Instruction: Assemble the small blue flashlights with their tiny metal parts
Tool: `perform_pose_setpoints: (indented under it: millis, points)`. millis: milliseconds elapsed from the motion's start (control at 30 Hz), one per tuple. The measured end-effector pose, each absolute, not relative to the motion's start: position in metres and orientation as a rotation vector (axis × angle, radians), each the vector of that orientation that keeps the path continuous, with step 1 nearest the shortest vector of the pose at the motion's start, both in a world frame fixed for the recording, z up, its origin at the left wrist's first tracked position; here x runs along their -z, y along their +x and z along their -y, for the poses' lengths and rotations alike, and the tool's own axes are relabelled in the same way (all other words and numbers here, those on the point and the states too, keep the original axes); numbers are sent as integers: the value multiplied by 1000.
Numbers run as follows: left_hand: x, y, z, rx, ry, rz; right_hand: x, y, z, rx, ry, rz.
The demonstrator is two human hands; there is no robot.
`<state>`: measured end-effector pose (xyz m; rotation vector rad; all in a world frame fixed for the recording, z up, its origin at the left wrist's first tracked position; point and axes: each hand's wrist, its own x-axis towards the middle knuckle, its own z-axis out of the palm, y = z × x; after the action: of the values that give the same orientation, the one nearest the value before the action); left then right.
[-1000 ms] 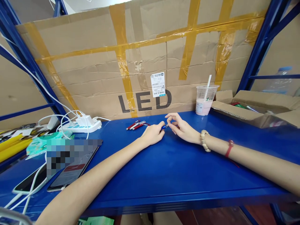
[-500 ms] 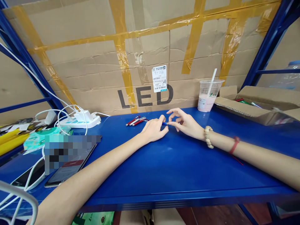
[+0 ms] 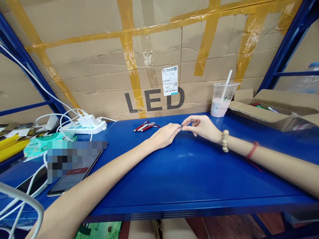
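My left hand (image 3: 164,135) lies low over the blue table with its fingers closed together, pointing right. At its fingertips a small dark metal piece (image 3: 180,128) shows, and my right hand (image 3: 199,127) pinches it between thumb and forefinger. The blue keychain flashlight seen a moment earlier is mostly hidden under the left fingers. I cannot tell whether the metal piece is joined to it. Left of the hands lie red and silver keychain flashlights (image 3: 147,127) with carabiner clips, side by side on the table.
A plastic cup with a straw (image 3: 220,104) stands at the back right, beside an open cardboard box (image 3: 269,114). At left are a white power strip (image 3: 99,127), cables and a tablet (image 3: 74,179). A large carton (image 3: 99,76) walls the back; the table edge (image 3: 174,207) runs in front.
My left fingers have flattened and now cover the blue flashlight. My right hand has shifted slightly right, its thumb and forefinger now pinching a small metal piece. The camera view has moved a little.
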<state>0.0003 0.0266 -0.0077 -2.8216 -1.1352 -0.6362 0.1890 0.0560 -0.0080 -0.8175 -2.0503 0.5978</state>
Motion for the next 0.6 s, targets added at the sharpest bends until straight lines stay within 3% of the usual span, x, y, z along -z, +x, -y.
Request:
perform_pose_setpoints:
  millis: [600]
  points:
    - [12, -2, -31, 758, -2907, 1078, 10, 187, -56, -601, -908, 2004]
